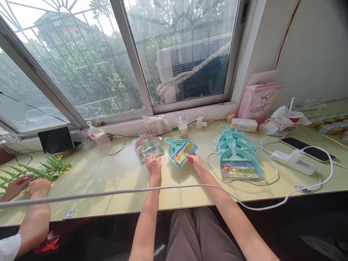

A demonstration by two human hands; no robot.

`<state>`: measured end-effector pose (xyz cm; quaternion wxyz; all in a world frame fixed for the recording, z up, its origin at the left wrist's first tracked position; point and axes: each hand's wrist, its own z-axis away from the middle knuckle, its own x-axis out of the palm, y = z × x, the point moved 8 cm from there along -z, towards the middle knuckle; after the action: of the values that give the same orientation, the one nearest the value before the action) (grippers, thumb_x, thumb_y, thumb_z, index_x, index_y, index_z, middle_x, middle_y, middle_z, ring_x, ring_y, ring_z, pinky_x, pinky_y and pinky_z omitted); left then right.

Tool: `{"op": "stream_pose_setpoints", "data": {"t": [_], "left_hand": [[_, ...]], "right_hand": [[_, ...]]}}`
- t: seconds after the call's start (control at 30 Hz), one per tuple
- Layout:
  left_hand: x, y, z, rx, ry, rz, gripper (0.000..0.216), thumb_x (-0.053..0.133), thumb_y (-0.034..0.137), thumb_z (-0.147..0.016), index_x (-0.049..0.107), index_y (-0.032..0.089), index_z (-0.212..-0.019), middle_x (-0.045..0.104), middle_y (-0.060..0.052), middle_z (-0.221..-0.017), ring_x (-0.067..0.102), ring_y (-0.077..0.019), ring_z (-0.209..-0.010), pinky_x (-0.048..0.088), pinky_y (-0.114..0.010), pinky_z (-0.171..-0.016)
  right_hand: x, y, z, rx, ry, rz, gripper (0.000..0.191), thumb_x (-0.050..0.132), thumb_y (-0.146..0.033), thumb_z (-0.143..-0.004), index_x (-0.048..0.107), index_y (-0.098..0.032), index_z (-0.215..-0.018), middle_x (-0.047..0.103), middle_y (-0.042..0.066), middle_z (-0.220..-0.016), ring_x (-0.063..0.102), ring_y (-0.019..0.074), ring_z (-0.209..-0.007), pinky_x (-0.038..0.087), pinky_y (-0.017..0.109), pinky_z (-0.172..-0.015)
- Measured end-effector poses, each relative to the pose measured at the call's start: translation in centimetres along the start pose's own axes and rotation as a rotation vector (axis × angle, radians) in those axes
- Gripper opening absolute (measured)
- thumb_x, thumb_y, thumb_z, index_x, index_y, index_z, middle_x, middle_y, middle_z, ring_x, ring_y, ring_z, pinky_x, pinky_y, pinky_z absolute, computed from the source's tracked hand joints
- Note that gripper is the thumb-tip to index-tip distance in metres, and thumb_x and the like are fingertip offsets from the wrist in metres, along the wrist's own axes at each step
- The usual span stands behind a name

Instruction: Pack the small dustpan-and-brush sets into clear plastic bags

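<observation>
Near the middle of the table, a teal dustpan-and-brush set (pixel 177 148) with a yellow printed label is tilted, its handle pointing away to the left. My right hand (pixel 196 162) grips its lower right corner, thumb and fingers closed at the label. To its left, a green dustpan set (pixel 149 148) in clear wrap lies partly over a pink dustpan (pixel 140 139). My left hand (pixel 153 166) rests on the near edge of the green set, fingers spread on the wrap. Several wrapped teal dustpan sets (pixel 236 156) overlap in a pile at the right.
A white cable (pixel 174 187) crosses in front of my forearms. A power strip (pixel 293 162) and phone (pixel 308 149) lie at the right. Along the window stand a drink cup (pixel 182 127) and a tablet (pixel 56 139). Another person's hands (pixel 38 187) work at green plant-like pieces (pixel 51 168).
</observation>
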<state>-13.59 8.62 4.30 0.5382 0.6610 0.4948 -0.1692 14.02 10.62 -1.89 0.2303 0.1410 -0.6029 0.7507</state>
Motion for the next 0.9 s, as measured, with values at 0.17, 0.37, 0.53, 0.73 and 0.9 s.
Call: {"op": "stream_pose_setpoints", "data": {"t": [0.17,0.37,0.53,0.73,0.9], "left_hand": [[0.2,1.5,0.1,0.125,0.008,0.147,0.032,0.052,0.015,-0.102,0.074,0.026,-0.122,0.069,-0.014,-0.152,0.053,-0.0320,-0.155,0.020,-0.063,-0.139],[0.6,0.6,0.5,0.031,0.030,-0.017,0.046,0.050,0.000,-0.087,0.073,0.021,-0.120,0.072,-0.020,-0.142,0.049,-0.0375,-0.157,0.002,-0.074,-0.136],[0.1,0.8,0.4,0.034,0.057,-0.134,0.039,0.068,0.023,-0.094,0.073,0.019,-0.133,0.073,-0.022,-0.137,0.054,-0.0438,-0.148,0.006,-0.078,-0.134],[0.3,0.9,0.4,0.048,-0.008,-0.243,0.031,0.072,0.025,-0.095,0.079,0.018,-0.125,0.074,-0.020,-0.132,0.060,-0.0433,-0.137,0.023,-0.078,-0.130],[-0.2,0.6,0.6,0.058,0.035,-0.246,0.024,0.058,0.017,-0.100,0.082,0.020,-0.101,0.079,-0.017,-0.116,0.066,-0.0383,-0.126,0.029,-0.070,-0.130]], "right_hand": [[-0.3,-0.5,-0.1,-0.016,0.007,-0.018,0.024,0.085,-0.016,-0.071,0.071,-0.024,-0.089,0.086,0.005,-0.092,0.084,0.0304,-0.099,0.070,0.040,-0.089],[-0.3,-1.1,0.0,0.001,-0.002,0.045,0.023,0.084,-0.013,-0.068,0.072,-0.021,-0.086,0.084,0.006,-0.085,0.084,0.0308,-0.093,0.070,0.041,-0.087],[0.3,-0.5,0.1,0.057,-0.052,0.141,0.023,0.083,-0.007,-0.068,0.074,-0.019,-0.085,0.084,0.009,-0.087,0.084,0.0306,-0.089,0.069,0.041,-0.085],[1.3,0.0,0.6,0.092,-0.144,0.243,0.026,0.084,-0.004,-0.065,0.074,-0.021,-0.083,0.085,0.009,-0.089,0.084,0.0300,-0.089,0.069,0.038,-0.079],[1.5,-0.2,1.2,0.072,-0.153,0.271,0.022,0.082,-0.006,-0.070,0.075,-0.020,-0.085,0.085,0.011,-0.095,0.084,0.0300,-0.095,0.069,0.039,-0.085]]}}
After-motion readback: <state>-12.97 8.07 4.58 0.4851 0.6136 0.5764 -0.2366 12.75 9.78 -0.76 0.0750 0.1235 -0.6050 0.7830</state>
